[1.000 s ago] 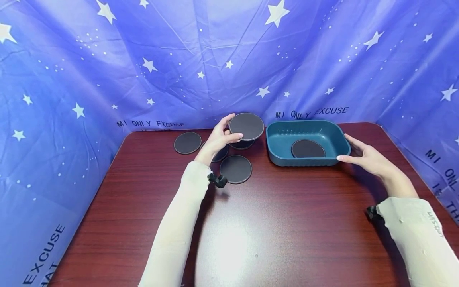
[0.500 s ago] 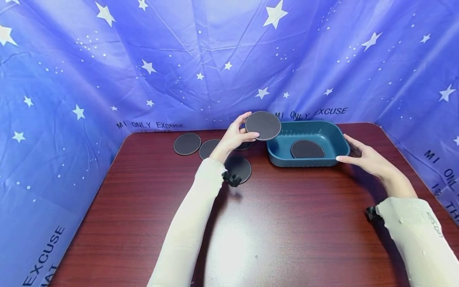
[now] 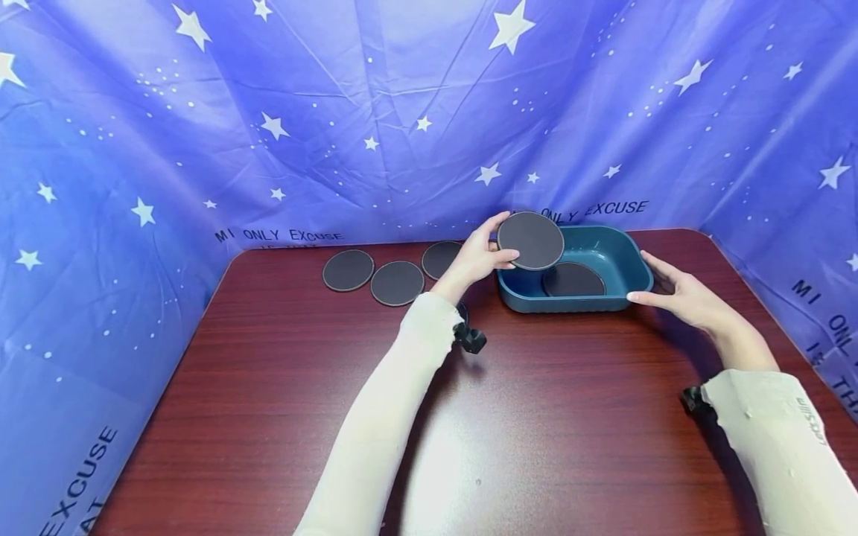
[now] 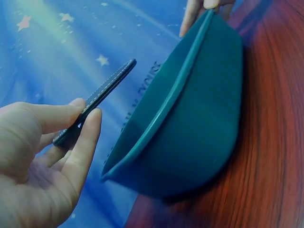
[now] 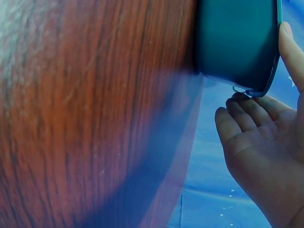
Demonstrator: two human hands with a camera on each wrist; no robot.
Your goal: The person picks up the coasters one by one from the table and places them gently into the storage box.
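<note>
My left hand (image 3: 481,257) pinches a dark round coaster (image 3: 531,240) between thumb and fingers, above the left end of a teal rectangular bin (image 3: 556,304). The left wrist view shows this coaster (image 4: 102,97) tilted, its stitched edge apart from the bin's rim. A second coaster (image 3: 578,283) lies inside the bin, partly covered by the held one. At the bin's right end, my right hand (image 3: 687,298) holds the rim, thumb at the front corner and fingers along the side. In the right wrist view the thumb touches the bin (image 5: 237,42); the lower fingers are slightly bent.
On the dark red wooden table (image 3: 268,387), left of the bin, lie a far-left coaster (image 3: 348,269), a middle coaster (image 3: 398,284) and another coaster (image 3: 439,259) partly behind my left hand. A starry blue curtain (image 3: 322,112) surrounds the table's back and sides.
My left hand has carried the coaster rightward, from above the table coasters to over the bin. The nearest table coaster is now hidden behind my left sleeve. The right hand stays at the bin.
</note>
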